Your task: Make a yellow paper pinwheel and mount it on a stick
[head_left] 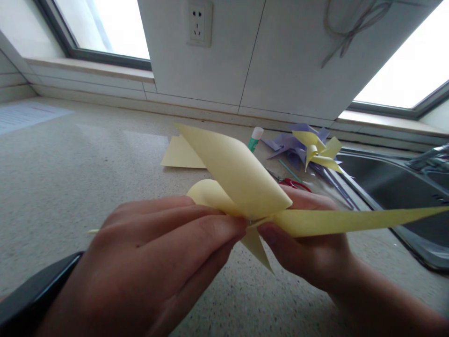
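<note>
Between my two hands is a yellow paper pinwheel (242, 173), its blades curled in toward the middle. My left hand (168, 248) pinches it near the centre, thumb and fingers pressed together. From the other side my right hand (308, 252) grips the same centre, its thumb below and its fingers behind the paper. One long blade reaches out to the right past my right hand, and a pointed tip hangs beneath. The fingers partly hide the pinwheel's centre.
Behind my hands lie a yellow paper sheet (178, 154), a glue stick (255, 139) and red-handled scissors (296, 184). Finished purple pinwheels (291, 142) and a yellow pinwheel (321, 152) are at the back right, beside a sink (386, 182). A printed sheet (28, 114) is far left.
</note>
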### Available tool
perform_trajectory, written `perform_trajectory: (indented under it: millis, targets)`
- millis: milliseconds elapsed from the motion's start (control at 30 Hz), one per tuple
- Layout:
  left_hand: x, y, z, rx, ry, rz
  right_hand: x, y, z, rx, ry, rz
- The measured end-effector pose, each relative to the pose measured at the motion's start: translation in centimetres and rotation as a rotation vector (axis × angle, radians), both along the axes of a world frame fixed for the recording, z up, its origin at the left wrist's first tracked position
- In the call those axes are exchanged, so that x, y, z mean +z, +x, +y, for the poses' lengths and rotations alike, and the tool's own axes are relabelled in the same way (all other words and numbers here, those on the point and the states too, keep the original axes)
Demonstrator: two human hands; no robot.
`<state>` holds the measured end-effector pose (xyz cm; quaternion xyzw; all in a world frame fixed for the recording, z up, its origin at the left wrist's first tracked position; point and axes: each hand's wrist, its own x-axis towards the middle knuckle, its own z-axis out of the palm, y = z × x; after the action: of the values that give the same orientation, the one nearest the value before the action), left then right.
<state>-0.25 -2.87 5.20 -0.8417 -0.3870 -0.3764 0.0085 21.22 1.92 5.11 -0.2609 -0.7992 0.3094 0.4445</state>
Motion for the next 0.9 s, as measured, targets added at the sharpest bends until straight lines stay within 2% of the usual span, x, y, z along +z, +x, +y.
perform_trajectory:
  millis: [133,300,567,900]
  targets:
    - [-0.26,-0.06,0.0,0.009,0.003,0.007,-0.21,0.2,0.03,0.019,-0.006,0.01]
    - [0.38,0.38,-0.23,-0.002,-0.028,-0.005,-0.38,0.18,0.04,0.025,-0.015,0.036]
    - [0.12,0.71,0.06,0.04,-0.022,-0.02,-0.16,-0.29,-0.04,-0.025,0.059,0.003]
    - [0.35,0.6,-0.34,0.003,-0.032,-0.025,-0.28,-0.13,-0.17,0.016,-0.04,0.033]
